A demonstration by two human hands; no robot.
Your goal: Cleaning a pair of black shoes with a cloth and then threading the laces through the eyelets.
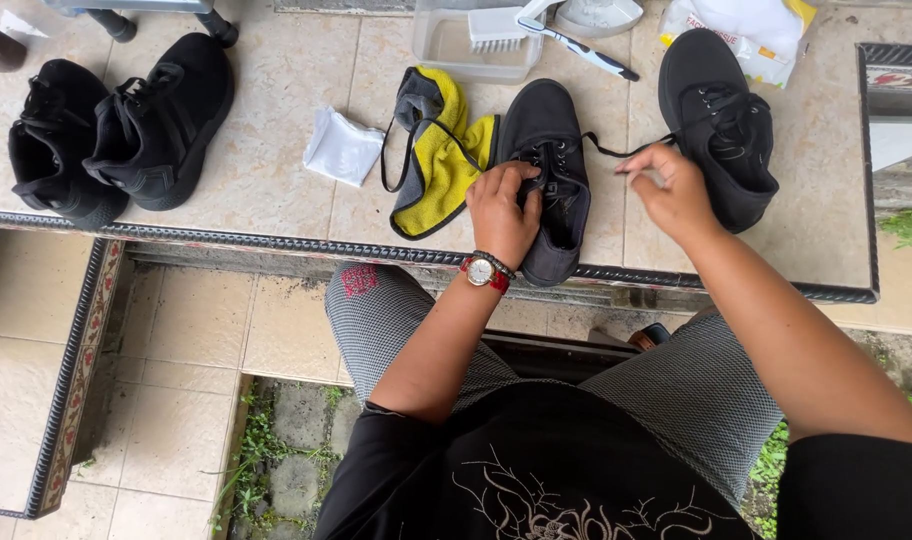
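A black canvas shoe lies on the tiled ledge in front of me, heel toward me. My left hand, with a red-strapped watch on the wrist, presses on the shoe's lace area. My right hand pinches the end of a black shoelace that runs taut from the shoe's eyelets. A second black shoe lies just right of and behind my right hand. A yellow and grey cloth with another black lace across it lies left of the shoe.
A pair of black sneakers stands at the far left of the ledge. A folded white cloth lies beside the yellow one. At the back are a clear plastic tub, a white brush and a white and yellow bag.
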